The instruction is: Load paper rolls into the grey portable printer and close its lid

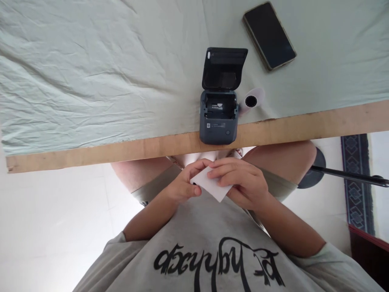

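Note:
Above my lap, just off the table's front edge, both hands are around a white paper roll (217, 190). My left hand (185, 182) grips its left end, the thumb near a small dark spot that looks like the core. My right hand (246, 180) lies over its right side, fingers pressed on the paper. Beyond the hands, a dark blue-grey label printer (218, 134) stands at the table edge with its lid (223, 69) raised. Its paper bay shows a printed sticker and no roll inside.
Right of the printer stands another white paper roll (259, 96) with a black core. A smartphone (270, 36), screen dark, lies farther back. Pale green cloth (106, 81) covers the table behind a bare wooden edge (136, 150). A black metal bar (349, 175) is at the right.

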A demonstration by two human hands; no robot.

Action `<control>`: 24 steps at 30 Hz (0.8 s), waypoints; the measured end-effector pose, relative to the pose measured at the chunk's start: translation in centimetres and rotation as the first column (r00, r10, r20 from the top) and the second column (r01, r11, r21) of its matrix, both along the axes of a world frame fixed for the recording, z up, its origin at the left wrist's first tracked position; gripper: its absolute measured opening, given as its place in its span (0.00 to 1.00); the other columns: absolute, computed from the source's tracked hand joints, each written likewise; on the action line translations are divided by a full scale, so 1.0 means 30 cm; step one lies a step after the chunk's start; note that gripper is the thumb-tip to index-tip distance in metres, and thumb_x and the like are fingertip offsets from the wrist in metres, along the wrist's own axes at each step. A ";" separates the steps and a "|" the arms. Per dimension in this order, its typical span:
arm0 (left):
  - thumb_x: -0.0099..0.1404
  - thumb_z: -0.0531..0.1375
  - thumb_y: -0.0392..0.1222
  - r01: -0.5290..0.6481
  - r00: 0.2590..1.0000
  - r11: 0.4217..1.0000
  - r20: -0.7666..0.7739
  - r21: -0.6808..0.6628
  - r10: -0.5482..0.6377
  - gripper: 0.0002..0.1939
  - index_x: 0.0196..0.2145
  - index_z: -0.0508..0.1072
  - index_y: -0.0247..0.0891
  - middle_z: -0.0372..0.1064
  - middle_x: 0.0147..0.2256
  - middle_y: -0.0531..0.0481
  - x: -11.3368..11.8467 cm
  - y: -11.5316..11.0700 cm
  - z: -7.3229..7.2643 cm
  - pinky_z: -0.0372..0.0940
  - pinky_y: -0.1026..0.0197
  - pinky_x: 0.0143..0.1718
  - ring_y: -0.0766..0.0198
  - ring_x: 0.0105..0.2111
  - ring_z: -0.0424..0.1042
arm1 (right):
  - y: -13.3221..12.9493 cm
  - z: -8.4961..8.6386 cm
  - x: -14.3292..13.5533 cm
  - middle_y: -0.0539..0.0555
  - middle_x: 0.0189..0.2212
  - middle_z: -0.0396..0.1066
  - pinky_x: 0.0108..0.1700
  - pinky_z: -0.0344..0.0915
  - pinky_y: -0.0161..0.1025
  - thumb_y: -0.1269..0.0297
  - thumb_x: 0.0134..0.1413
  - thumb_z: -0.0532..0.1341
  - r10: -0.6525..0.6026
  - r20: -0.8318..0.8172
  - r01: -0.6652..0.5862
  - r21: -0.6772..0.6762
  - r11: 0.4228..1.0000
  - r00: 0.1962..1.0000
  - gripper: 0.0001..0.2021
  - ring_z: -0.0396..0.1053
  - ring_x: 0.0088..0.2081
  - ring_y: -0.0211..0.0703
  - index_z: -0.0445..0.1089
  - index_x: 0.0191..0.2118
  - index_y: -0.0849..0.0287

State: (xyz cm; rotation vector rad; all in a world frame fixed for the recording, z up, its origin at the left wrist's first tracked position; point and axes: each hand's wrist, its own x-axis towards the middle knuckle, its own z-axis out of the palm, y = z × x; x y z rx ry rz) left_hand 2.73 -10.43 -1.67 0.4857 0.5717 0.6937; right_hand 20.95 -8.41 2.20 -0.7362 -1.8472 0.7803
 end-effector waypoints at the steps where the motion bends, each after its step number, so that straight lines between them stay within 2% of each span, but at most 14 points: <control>1: 0.42 0.76 0.62 -0.008 1.000 1.000 0.001 -0.008 0.008 0.35 0.44 0.74 0.43 0.69 0.32 0.54 0.003 0.002 0.003 0.61 0.65 0.27 0.67 0.27 0.68 | -0.002 -0.002 0.002 0.47 0.37 0.82 0.43 0.83 0.44 0.74 0.53 0.63 -0.014 0.017 0.014 0.003 1.000 1.000 0.11 0.81 0.42 0.46 0.68 0.38 0.49; 7: 0.45 0.75 0.64 -0.105 0.994 0.993 0.026 -0.046 0.106 0.37 0.48 0.72 0.47 0.71 0.42 0.50 0.029 0.002 0.022 0.69 0.59 0.36 0.59 0.38 0.74 | -0.024 -0.026 -0.033 0.49 0.45 0.80 0.44 0.82 0.46 0.73 0.56 0.59 -0.087 0.044 0.085 0.048 0.995 0.995 0.08 0.80 0.44 0.46 0.67 0.34 0.50; 10: 0.44 0.75 0.65 -0.140 0.989 0.988 0.044 -0.068 0.143 0.38 0.49 0.71 0.49 0.71 0.44 0.48 0.039 -0.003 0.017 0.71 0.58 0.39 0.57 0.41 0.74 | -0.030 -0.044 -0.052 0.52 0.44 0.79 0.41 0.82 0.47 0.70 0.57 0.60 -0.119 0.059 0.114 0.083 0.990 0.991 0.05 0.80 0.42 0.48 0.68 0.34 0.50; 12: 0.44 0.75 0.65 -0.158 0.986 0.985 0.049 -0.067 0.161 0.38 0.48 0.71 0.48 0.70 0.44 0.48 0.046 -0.008 0.012 0.72 0.59 0.38 0.57 0.41 0.74 | -0.029 -0.056 -0.062 0.49 0.43 0.79 0.39 0.82 0.47 0.70 0.57 0.61 -0.163 0.088 0.155 0.095 0.983 0.983 0.06 0.80 0.41 0.48 0.67 0.34 0.50; 14: 0.47 0.73 0.67 -0.169 0.984 0.983 0.042 -0.066 0.172 0.37 0.48 0.70 0.48 0.69 0.44 0.48 0.053 -0.013 0.010 0.72 0.59 0.38 0.58 0.41 0.74 | -0.027 -0.064 -0.070 0.48 0.42 0.80 0.39 0.82 0.45 0.72 0.56 0.62 -0.210 0.108 0.198 0.109 0.974 0.972 0.08 0.80 0.42 0.47 0.67 0.33 0.49; 17: 0.54 0.66 0.72 -0.156 0.988 0.987 0.006 -0.038 0.156 0.35 0.50 0.69 0.47 0.68 0.46 0.47 0.056 -0.014 0.018 0.72 0.58 0.42 0.58 0.43 0.74 | -0.024 -0.062 -0.070 0.51 0.40 0.80 0.41 0.80 0.42 0.75 0.53 0.64 -0.231 0.100 0.216 0.135 0.967 0.968 0.10 0.80 0.40 0.45 0.66 0.33 0.52; 19: 0.58 0.64 0.72 -0.128 0.992 0.992 -0.018 0.009 0.128 0.33 0.50 0.69 0.46 0.70 0.45 0.46 0.044 0.000 0.028 0.72 0.58 0.41 0.58 0.42 0.74 | -0.019 -0.050 -0.055 0.53 0.38 0.80 0.41 0.79 0.41 0.75 0.52 0.65 -0.208 0.087 0.196 0.131 0.972 0.974 0.10 0.80 0.39 0.44 0.66 0.34 0.54; 21: 0.62 0.62 0.69 -0.106 0.993 0.992 -0.042 0.076 0.109 0.30 0.51 0.71 0.45 0.72 0.44 0.46 0.020 0.033 0.038 0.70 0.61 0.36 0.60 0.38 0.74 | -0.005 -0.035 -0.029 0.55 0.40 0.81 0.41 0.78 0.40 0.74 0.51 0.67 -0.186 0.089 0.179 0.080 0.981 0.979 0.10 0.80 0.40 0.44 0.66 0.35 0.54; 22: 0.63 0.62 0.68 -0.129 0.989 0.985 -0.062 0.115 0.137 0.29 0.52 0.71 0.45 0.73 0.43 0.47 0.006 0.055 0.042 0.70 0.61 0.36 0.60 0.39 0.74 | 0.007 -0.029 -0.013 0.55 0.42 0.80 0.40 0.78 0.39 0.73 0.52 0.67 -0.187 0.090 0.184 0.036 0.982 0.978 0.10 0.80 0.41 0.43 0.66 0.36 0.54; 23: 0.63 0.62 0.67 -0.176 0.972 0.959 -0.114 0.224 0.206 0.28 0.50 0.72 0.44 0.73 0.41 0.47 -0.007 0.082 0.047 0.70 0.61 0.34 0.59 0.37 0.74 | 0.023 -0.025 0.004 0.55 0.44 0.80 0.39 0.77 0.38 0.72 0.52 0.67 -0.207 0.089 0.209 -0.014 0.978 0.974 0.10 0.79 0.42 0.43 0.66 0.37 0.54; 24: 0.64 0.62 0.66 -0.246 0.935 0.910 -0.167 0.334 0.314 0.26 0.47 0.74 0.43 0.74 0.39 0.47 -0.018 0.112 0.050 0.71 0.59 0.36 0.59 0.37 0.74 | 0.044 -0.023 0.019 0.55 0.45 0.80 0.38 0.76 0.38 0.71 0.54 0.66 -0.240 0.089 0.245 -0.059 0.968 0.967 0.10 0.79 0.42 0.43 0.66 0.39 0.54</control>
